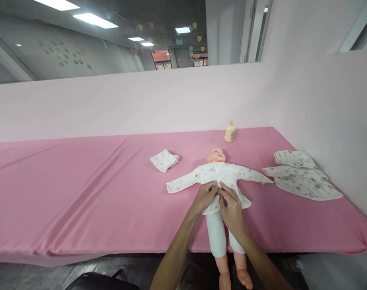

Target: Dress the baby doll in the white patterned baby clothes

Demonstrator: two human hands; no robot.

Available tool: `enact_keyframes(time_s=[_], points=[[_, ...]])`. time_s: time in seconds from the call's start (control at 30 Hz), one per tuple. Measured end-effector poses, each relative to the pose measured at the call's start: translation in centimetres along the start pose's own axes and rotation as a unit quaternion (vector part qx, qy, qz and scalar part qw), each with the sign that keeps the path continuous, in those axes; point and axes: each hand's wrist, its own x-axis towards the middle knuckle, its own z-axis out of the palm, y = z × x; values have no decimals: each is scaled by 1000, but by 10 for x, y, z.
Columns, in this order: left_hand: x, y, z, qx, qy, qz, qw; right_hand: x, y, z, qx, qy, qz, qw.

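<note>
A baby doll (216, 155) lies on its back on the pink table cover (81, 189), its legs hanging past the front edge. It wears a white patterned shirt (228, 173) with both sleeves spread out sideways. My left hand (204, 196) and my right hand (230, 207) meet at the shirt's front near the doll's waist. Both pinch the shirt's front edges, fingers pressed together.
A small folded white cloth (164, 160) lies left of the doll. A heap of grey patterned baby clothes (301, 175) sits at the right near the wall. A small cream bottle (230, 131) stands at the back. A dark chair (99, 281) shows below the table edge.
</note>
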Motion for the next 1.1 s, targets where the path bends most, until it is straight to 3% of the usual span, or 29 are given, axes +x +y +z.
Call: enact_keyframes(time_s=[0.33, 0.5, 0.63, 0.97, 1.1], points=[[-1, 0, 7, 23, 27, 0, 999, -1, -1, -3, 21, 11, 39, 999], [-1, -3, 8, 3, 34, 0, 999, -1, -1, -4, -6, 9, 6, 1000], [-1, -2, 8, -7, 38, -6, 999, -1, -2, -5, -4, 12, 18, 1000], [-1, -6, 5, 2, 33, 8, 999, -8, -4, -9, 4, -20, 36, 999], [-24, -12, 11, 121, 85, 56, 987, -23, 2, -17, -22, -6, 55, 998]])
